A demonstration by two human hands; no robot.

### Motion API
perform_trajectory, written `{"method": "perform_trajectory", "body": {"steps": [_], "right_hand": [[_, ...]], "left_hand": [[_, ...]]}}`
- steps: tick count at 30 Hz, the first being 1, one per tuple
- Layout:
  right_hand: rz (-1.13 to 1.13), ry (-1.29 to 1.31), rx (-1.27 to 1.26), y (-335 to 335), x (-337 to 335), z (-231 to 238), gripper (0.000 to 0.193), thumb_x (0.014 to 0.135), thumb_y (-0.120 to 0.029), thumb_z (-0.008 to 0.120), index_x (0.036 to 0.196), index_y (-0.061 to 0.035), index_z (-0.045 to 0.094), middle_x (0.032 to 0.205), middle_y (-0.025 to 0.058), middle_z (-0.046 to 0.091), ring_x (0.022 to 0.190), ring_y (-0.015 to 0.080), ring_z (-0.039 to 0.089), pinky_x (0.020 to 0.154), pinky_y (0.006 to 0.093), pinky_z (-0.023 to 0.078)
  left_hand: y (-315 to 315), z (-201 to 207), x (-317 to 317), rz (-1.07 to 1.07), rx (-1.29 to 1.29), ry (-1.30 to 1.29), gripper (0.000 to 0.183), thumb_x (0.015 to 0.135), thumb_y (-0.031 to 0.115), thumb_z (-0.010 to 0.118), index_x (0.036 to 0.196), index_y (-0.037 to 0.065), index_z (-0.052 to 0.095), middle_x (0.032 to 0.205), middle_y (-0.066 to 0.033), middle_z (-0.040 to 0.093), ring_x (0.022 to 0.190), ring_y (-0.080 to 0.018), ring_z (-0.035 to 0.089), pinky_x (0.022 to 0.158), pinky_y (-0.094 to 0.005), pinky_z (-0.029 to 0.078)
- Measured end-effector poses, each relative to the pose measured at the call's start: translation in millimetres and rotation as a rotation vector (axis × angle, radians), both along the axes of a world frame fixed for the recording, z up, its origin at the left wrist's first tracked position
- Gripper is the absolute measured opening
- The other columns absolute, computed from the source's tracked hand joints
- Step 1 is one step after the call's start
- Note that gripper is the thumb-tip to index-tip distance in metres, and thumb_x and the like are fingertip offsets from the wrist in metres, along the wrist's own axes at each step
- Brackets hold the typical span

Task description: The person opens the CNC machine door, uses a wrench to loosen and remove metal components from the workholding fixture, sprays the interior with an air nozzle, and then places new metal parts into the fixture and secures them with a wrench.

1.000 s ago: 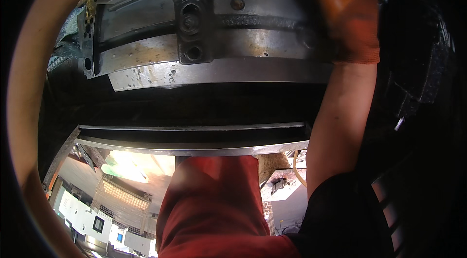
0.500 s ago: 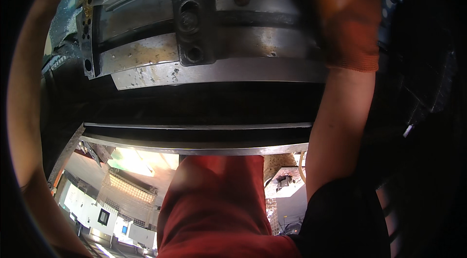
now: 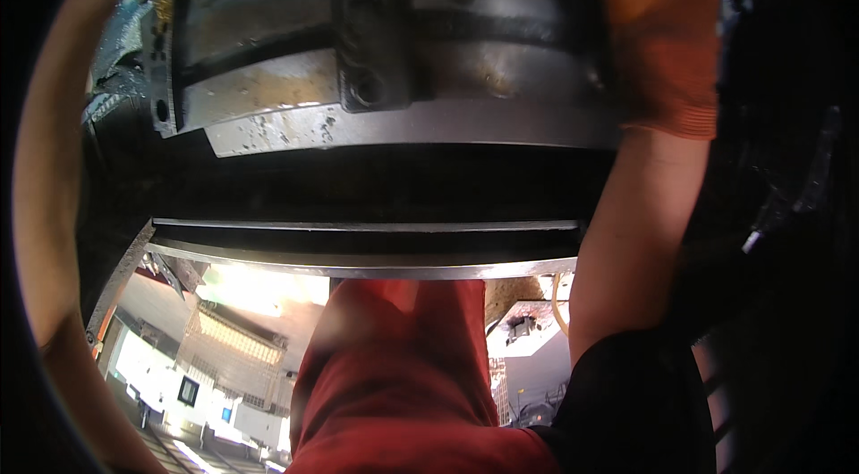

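My right hand (image 3: 667,36), in an orange work glove with a ribbed cuff, reaches up at the right end of a wet steel fixture (image 3: 277,85). Its fingers are blurred and lost in shadow, so what they touch cannot be made out. Along the left rim my left arm (image 3: 49,170) curves up toward the fixture's far left end. Nearly all of that hand lies beyond the top edge. Between the hands, a dark block (image 3: 371,54) with round holes is set across the fixture. A perforated metal strip (image 3: 161,71) stands at the fixture's left end.
A dark gap separates the fixture from a metal sill (image 3: 367,264) close to my red-clothed body (image 3: 394,367). Bluish wet surfaces (image 3: 121,45) show at the far left. Beyond the sill are white cabinets (image 3: 143,358) and a pale surface with a small dark part (image 3: 521,328).
My right hand has shifted slightly right. The orange glove of my left hand, visible along the top edge before, has mostly gone out of view. The fixture appears slightly higher and more blurred.
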State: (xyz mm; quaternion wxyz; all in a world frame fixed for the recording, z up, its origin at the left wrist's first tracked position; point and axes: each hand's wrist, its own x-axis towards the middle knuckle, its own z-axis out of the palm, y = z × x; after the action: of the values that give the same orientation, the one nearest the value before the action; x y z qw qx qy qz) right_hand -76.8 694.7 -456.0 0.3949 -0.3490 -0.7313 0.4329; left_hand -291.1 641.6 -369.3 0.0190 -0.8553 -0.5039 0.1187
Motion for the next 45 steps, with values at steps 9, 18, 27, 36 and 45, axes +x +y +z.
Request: {"method": "perform_trajectory", "body": {"steps": [9,18,27,36,45], "right_hand": [[-0.162,-0.87,0.769,15,-78,56,0.055,0.094,-0.039,0.047,0.137,-0.0056,0.047,0.133,0.0194,0.053,0.124,0.0384,0.05,0.103,0.0527,0.04],[-0.011,-1.022,0.515,10,-99,33,0.055,0.086,-0.042,0.056,0.134,-0.0172,0.052,0.144,0.0152,0.045,0.129,0.0414,0.042,0.105,0.0558,0.034],[0.036,-1.058,0.465,16,-101,41,0.057,0.084,-0.039,0.06,0.133,-0.0104,0.053,0.137,0.0215,0.048,0.129,0.0446,0.041,0.104,0.0569,0.033],[0.004,-1.125,0.503,18,-94,29,0.057,0.084,-0.04,0.061,0.132,-0.0096,0.055,0.138,0.0212,0.048,0.132,0.0421,0.04,0.107,0.0551,0.032],[0.134,-0.885,0.707,47,-84,2,0.052,0.088,-0.031,0.059,0.129,0.0011,0.058,0.124,0.0282,0.059,0.113,0.0427,0.056,0.101,0.0453,0.044]], "left_hand": [[-64,14,-59,0.367,0.72,-0.606,0.042,0.076,0.016,0.072,0.117,0.006,0.064,0.114,-0.0186,0.065,0.103,-0.035,0.061,0.086,-0.0428,0.05],[-47,-52,-49,0.897,0.324,-0.515,0.055,0.076,0.039,0.066,0.125,0.016,0.055,0.12,-0.0085,0.052,0.116,-0.0311,0.045,0.1,-0.0544,0.032],[-44,-35,-51,0.908,0.2,-0.632,0.039,0.074,0.035,0.065,0.108,0.017,0.057,0.104,-0.0087,0.055,0.106,-0.0319,0.048,0.096,-0.054,0.034],[-52,-30,-49,0.937,0.113,-0.603,0.039,0.08,0.038,0.062,0.112,0.017,0.056,0.113,-0.0069,0.055,0.115,-0.0294,0.045,0.101,-0.0582,0.03],[-182,-12,44,0.903,0.922,-1.086,0.058,0.062,0.035,0.072,0.11,0.007,0.056,0.104,-0.0121,0.053,0.097,-0.0351,0.052,0.085,-0.0451,0.043]]}}
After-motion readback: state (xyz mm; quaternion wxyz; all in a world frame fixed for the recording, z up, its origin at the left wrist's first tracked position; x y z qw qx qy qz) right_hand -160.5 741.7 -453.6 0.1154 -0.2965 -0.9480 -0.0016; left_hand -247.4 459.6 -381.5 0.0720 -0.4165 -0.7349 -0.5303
